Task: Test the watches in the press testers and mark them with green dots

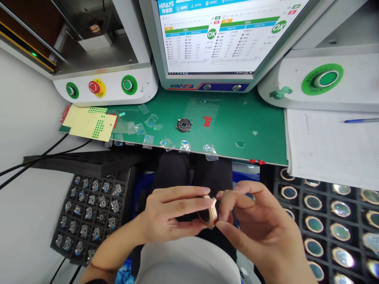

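In front of my lap, my left hand [177, 213] grips a gold-rimmed watch case [212, 215] on edge between fingers and thumb. My right hand [251, 221] is at the case's right side, its thumb and bent index finger pinched close to the lower rim. A small red bit shows there by the thumb tip; whether the fingers hold it is hidden. On the green mat [266, 130] lies another round watch case [184, 125], dark back up. Beside it, small red stickers [207, 121] sit on a clear sheet.
Clear film pieces [151, 120] line the mat's left and front edge, near yellow sticker sheets [97, 122]. Foam trays of watch parts stand left [89, 209] and right [322, 225]. A monitor [213, 39] stands behind, between machines with buttons [128, 85]. Papers [328, 146] and a pen [361, 120] lie right.
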